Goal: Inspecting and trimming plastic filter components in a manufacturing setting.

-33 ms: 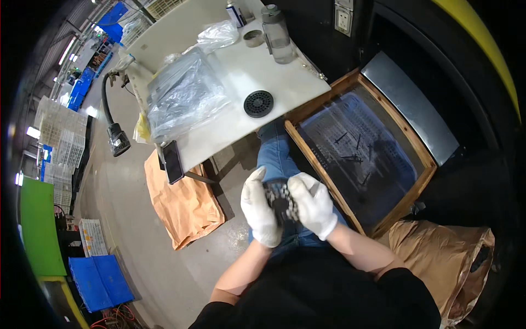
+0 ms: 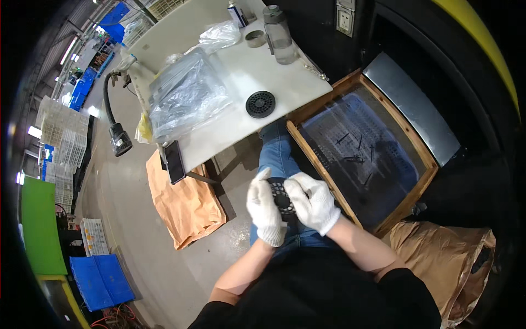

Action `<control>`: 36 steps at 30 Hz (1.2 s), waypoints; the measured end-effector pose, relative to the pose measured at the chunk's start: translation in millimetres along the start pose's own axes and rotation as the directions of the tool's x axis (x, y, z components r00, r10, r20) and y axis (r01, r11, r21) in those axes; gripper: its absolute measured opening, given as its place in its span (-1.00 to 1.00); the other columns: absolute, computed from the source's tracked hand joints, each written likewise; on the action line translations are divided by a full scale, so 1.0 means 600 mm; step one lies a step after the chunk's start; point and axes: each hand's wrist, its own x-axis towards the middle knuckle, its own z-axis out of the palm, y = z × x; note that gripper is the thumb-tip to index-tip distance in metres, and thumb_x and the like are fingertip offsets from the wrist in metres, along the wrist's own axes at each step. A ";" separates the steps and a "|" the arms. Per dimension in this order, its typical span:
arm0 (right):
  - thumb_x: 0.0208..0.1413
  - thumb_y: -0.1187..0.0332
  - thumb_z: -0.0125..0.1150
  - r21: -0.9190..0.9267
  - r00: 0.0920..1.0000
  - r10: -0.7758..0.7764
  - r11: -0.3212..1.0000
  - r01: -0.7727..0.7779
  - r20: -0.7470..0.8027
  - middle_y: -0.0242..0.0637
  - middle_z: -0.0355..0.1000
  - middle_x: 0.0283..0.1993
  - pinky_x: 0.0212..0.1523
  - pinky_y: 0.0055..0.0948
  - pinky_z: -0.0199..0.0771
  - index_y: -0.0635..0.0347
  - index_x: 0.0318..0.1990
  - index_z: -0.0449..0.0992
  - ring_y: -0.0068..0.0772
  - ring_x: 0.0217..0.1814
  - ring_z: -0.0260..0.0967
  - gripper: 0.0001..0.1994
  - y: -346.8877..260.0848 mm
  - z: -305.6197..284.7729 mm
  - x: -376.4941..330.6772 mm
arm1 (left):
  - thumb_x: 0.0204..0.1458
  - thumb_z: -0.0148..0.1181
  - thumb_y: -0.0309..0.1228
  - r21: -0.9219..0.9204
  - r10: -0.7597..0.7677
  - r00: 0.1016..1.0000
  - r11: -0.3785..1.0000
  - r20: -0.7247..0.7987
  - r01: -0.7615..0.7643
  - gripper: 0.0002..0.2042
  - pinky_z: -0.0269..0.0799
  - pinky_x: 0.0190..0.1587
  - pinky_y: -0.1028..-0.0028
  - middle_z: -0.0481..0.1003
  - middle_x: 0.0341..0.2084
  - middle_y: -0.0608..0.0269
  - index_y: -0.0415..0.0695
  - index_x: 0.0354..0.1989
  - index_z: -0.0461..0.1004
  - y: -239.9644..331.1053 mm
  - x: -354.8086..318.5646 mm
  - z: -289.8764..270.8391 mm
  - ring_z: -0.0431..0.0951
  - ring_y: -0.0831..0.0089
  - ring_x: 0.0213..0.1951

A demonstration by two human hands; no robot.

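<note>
Over my lap, I hold a round black slotted plastic disc point(image 2: 282, 200) between both hands. My left hand point(image 2: 265, 209), in a white knit glove, grips its left edge. On the opposite edge, the gloved fingers of my right hand point(image 2: 313, 203) are closed, covering part of the rim. Pale gaps show through the disc's slots around a solid dark centre. A similar black perforated disc point(image 2: 260, 104) lies flat near the front edge of the white table point(image 2: 241, 77), beyond my hands.
Clear plastic bags point(image 2: 189, 98), a water bottle point(image 2: 280, 38) and a phone point(image 2: 174, 162) are on the table. A wood-framed bin point(image 2: 323, 178) with dark thin scraps stands at right. Brown paper bags point(image 2: 186, 203) flank me on the floor. A gooseneck lamp point(image 2: 118, 137) hangs at left.
Both hands have shifted slightly right with the disc. The disc, smeared by motion before, now shows more sharply. The whole view has moved by a few pixels.
</note>
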 end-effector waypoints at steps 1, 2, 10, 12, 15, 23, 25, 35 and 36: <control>0.22 0.25 0.04 -0.113 1.000 -0.006 0.994 0.009 0.029 -0.02 0.49 -0.39 -0.46 -0.26 0.43 0.22 -0.22 0.49 0.06 -0.38 0.47 -0.78 0.003 -0.005 0.009 | 0.24 -0.01 -0.30 0.040 -0.096 0.995 0.995 0.012 0.095 -0.71 0.39 -0.10 0.54 0.47 -0.28 0.29 -0.26 -0.04 0.44 -0.005 0.009 0.003 0.44 0.56 -0.22; 0.22 0.23 0.05 -0.230 0.973 0.128 0.970 -0.082 0.193 0.00 0.49 -0.37 -0.42 -0.26 0.44 0.22 -0.22 0.49 0.03 -0.35 0.48 -0.77 0.007 -0.014 0.014 | 0.24 0.01 -0.30 0.125 -0.229 0.970 0.968 0.086 0.217 -0.69 0.40 -0.10 0.57 0.49 -0.26 0.28 -0.28 0.00 0.43 -0.005 0.013 -0.002 0.47 0.56 -0.22; 0.22 0.23 0.04 0.291 0.968 0.248 0.928 -0.232 -0.019 -0.24 0.46 -0.45 -0.39 -0.39 0.42 0.24 -0.30 0.48 -0.35 -0.41 0.46 -0.76 0.030 0.012 0.002 | 0.26 -0.06 -0.35 0.128 0.081 0.996 0.988 0.046 -0.086 -0.69 0.31 0.03 0.53 0.47 -0.06 0.20 -0.29 0.07 0.37 -0.026 0.017 -0.007 0.44 0.52 -0.06; 0.16 0.16 0.09 -0.036 0.984 0.175 0.984 -0.174 0.042 0.06 0.45 -0.46 -0.43 -0.25 0.44 0.27 -0.26 0.48 0.02 -0.36 0.50 -0.70 0.041 -0.007 0.009 | 0.25 -0.05 -0.40 0.071 -0.120 0.991 0.991 0.061 0.116 -0.70 0.32 0.05 0.52 0.47 -0.05 0.16 -0.30 0.06 0.40 -0.025 0.018 0.002 0.44 0.49 -0.05; 0.18 0.05 0.12 -0.097 0.803 0.425 0.899 -0.426 0.418 -0.10 0.49 -0.46 -0.32 -0.37 0.43 0.26 -0.25 0.50 -0.26 -0.38 0.48 -0.63 0.055 -0.035 0.014 | 0.24 -0.06 -0.46 0.302 -0.224 0.934 0.943 0.280 0.136 -0.72 0.32 0.10 0.48 0.49 -0.04 0.10 -0.36 0.02 0.43 -0.006 0.023 -0.001 0.45 0.44 0.00; 0.19 0.17 0.03 0.695 0.753 0.597 0.416 -0.586 0.278 -0.12 0.45 -0.14 -0.05 -0.34 0.43 0.29 -0.08 0.43 -0.30 -0.07 0.42 -0.66 0.177 -0.032 0.021 | 0.18 0.04 -0.43 0.462 -0.023 0.863 0.852 0.504 -0.247 -0.78 0.38 -0.10 0.51 0.55 -0.27 0.28 -0.25 -0.10 0.53 -0.039 0.159 0.050 0.49 0.52 -0.24; 0.19 0.09 0.00 0.349 0.650 0.726 0.563 -0.749 0.225 -0.04 0.46 -0.13 -0.03 -0.28 0.42 0.30 -0.06 0.44 -0.19 -0.06 0.43 -0.59 0.225 -0.090 0.018 | 0.16 0.09 -0.37 0.453 -0.115 0.929 0.889 0.352 -0.062 -0.76 0.38 -0.12 0.50 0.55 -0.32 0.27 -0.25 -0.12 0.53 -0.059 0.238 0.053 0.48 0.54 -0.24; 0.08 -0.08 0.13 -0.646 0.468 0.792 0.126 -0.753 -0.393 0.22 0.43 -0.10 0.03 -0.06 0.35 0.33 -0.13 0.45 0.18 0.00 0.38 -0.46 0.317 -0.231 -0.082 | 0.04 0.16 -0.15 0.805 0.171 0.920 0.446 0.353 -0.392 -0.60 0.41 -0.02 0.30 0.54 -0.23 -0.13 -0.23 -0.08 0.50 -0.065 0.531 0.020 0.55 0.11 -0.13; 0.07 -0.05 0.14 -0.616 0.505 0.783 0.206 -0.761 -0.362 0.20 0.44 -0.11 0.03 -0.07 0.36 0.32 -0.15 0.46 0.17 -0.01 0.39 -0.49 0.328 -0.224 -0.081 | 0.04 0.14 -0.09 0.839 0.174 0.897 0.319 0.406 -0.441 -0.56 0.40 0.00 0.27 0.53 -0.23 -0.14 -0.20 -0.07 0.49 -0.063 0.538 0.026 0.54 0.08 -0.10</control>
